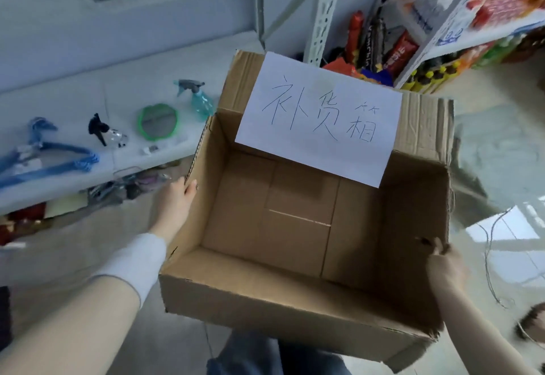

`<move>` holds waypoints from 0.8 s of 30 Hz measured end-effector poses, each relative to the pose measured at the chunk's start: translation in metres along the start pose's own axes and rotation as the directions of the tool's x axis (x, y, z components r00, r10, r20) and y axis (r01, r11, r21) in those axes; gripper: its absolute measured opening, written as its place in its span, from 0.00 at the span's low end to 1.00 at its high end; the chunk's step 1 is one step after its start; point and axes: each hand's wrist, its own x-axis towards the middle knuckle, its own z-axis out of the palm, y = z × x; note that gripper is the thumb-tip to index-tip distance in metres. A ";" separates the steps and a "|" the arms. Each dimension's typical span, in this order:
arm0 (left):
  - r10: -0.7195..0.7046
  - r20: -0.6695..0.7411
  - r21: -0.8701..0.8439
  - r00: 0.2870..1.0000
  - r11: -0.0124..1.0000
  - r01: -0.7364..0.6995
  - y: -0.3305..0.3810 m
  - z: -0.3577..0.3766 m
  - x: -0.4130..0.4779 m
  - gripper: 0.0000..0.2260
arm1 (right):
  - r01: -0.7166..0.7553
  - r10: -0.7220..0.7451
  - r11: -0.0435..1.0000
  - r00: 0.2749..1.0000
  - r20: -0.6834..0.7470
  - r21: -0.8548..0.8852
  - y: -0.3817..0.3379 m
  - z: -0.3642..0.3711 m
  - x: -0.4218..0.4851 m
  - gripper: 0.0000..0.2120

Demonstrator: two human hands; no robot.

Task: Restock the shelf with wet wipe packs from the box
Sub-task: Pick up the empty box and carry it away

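The left hand (pixel 176 197) grips the box (pixel 280 301) by its wall at 9 o'clock, thumb hooked over the rim; the right hand (pixel 445 265) clutches the torn rim at 4 o'clock. The box hangs mid-frame, its bare floor showing, with a paper label (pixel 318 121) at 12. At 10 o'clock the white shelf (pixel 73 100) carries a teal spray bottle (pixel 202 103) and blue hangers (pixel 50 159)
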 end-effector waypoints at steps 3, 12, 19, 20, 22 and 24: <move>-0.115 -0.069 -0.032 0.991 0.993 0.113 -0.043 -0.017 -0.036 0.15 | 0.160 -0.157 0.984 0.987 0.044 -0.078 -0.030 0.006 -0.019 0.18; -0.529 -0.178 -0.171 0.830 0.847 0.503 -0.164 -0.054 -0.173 0.14 | 0.549 -0.494 0.807 0.829 0.261 -0.216 -0.106 0.066 -0.084 0.20; -0.736 -0.295 -0.208 0.610 0.672 0.710 -0.202 -0.068 -0.292 0.13 | 0.795 -0.665 0.584 0.585 0.464 -0.165 -0.172 0.125 -0.151 0.19; -0.758 -0.316 -0.219 0.571 0.643 0.733 -0.204 -0.070 -0.307 0.13 | 0.824 -0.680 0.543 0.544 0.492 -0.162 -0.180 0.133 -0.163 0.19; -0.806 -0.308 -0.259 0.506 0.582 0.770 -0.209 -0.073 -0.332 0.14 | 0.867 -0.704 0.474 0.479 0.524 -0.156 -0.194 0.149 -0.188 0.19; -0.852 -0.294 -0.345 0.433 0.517 0.783 -0.216 -0.077 -0.354 0.14 | 0.898 -0.720 0.417 0.421 0.551 -0.140 -0.206 0.165 -0.216 0.19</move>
